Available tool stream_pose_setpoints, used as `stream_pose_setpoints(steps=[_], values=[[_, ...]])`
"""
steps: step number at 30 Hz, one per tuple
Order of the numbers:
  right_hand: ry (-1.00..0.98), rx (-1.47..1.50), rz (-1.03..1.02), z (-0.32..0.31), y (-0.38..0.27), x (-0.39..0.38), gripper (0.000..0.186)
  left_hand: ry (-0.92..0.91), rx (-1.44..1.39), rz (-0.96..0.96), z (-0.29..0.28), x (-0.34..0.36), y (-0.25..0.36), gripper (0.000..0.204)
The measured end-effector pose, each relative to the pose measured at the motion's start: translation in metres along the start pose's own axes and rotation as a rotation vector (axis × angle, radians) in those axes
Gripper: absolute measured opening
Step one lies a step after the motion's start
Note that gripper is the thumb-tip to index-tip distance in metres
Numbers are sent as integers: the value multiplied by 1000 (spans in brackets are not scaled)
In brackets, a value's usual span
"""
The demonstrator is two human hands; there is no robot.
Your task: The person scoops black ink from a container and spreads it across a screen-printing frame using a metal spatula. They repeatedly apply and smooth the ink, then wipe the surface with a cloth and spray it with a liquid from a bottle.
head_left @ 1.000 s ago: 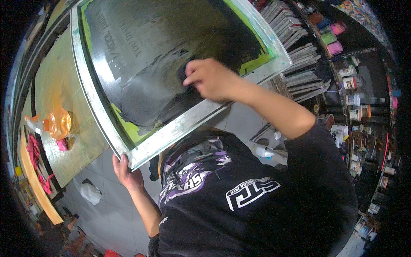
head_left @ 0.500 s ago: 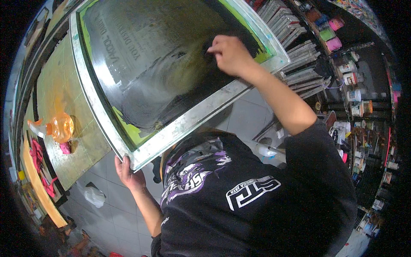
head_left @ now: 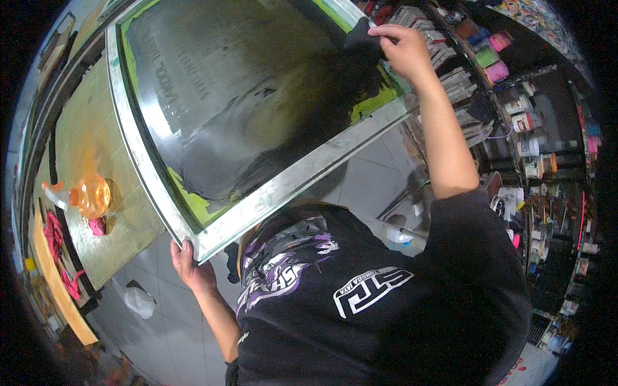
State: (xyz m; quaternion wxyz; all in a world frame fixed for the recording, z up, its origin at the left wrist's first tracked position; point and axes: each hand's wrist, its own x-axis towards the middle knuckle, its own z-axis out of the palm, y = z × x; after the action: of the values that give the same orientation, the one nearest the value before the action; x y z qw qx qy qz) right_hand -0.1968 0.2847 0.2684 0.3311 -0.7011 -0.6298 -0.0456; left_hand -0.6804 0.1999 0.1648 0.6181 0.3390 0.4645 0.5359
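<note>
A large screen-printing frame with pale metal sides is tilted in front of me. Its dark mesh has a green border, faint lettering and a smeary, shiny surface. My left hand grips the frame's near left corner, thumb on top and fingers partly hidden beneath. Over by the right side of the frame, my right hand pinches what looks like a black cloth, which hangs down onto the mesh edge.
On the worktable at left stands a spray bottle of orange liquid, near pink cloth. Stacked frames and shelves with tubs line the right. A white plastic bag lies on the tiled floor.
My right hand has moved from over the mesh to the right and away from me, up to the frame's right side. My left hand keeps its hold on the corner.
</note>
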Motion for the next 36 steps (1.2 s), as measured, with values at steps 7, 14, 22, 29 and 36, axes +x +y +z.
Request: stream_pose_setpoints(steps=[7,14,22,29,36], values=[[-247,-110,-93,41,13,-34,19,37,-48,-20,1,-1,3,34],[-506,28,-143,23,-21,-70,31,62,-94,6,3,0,0,39],[-498,-273,-114,41,0,-32,52,25,-66,-28,-7,3,-3,42],[-268,-324,-204,26,-27,-52,47,34,-58,-11,-4,0,-1,44],[-638,-63,-28,29,-25,-52,66,24,-68,-25,-1,1,1,43]])
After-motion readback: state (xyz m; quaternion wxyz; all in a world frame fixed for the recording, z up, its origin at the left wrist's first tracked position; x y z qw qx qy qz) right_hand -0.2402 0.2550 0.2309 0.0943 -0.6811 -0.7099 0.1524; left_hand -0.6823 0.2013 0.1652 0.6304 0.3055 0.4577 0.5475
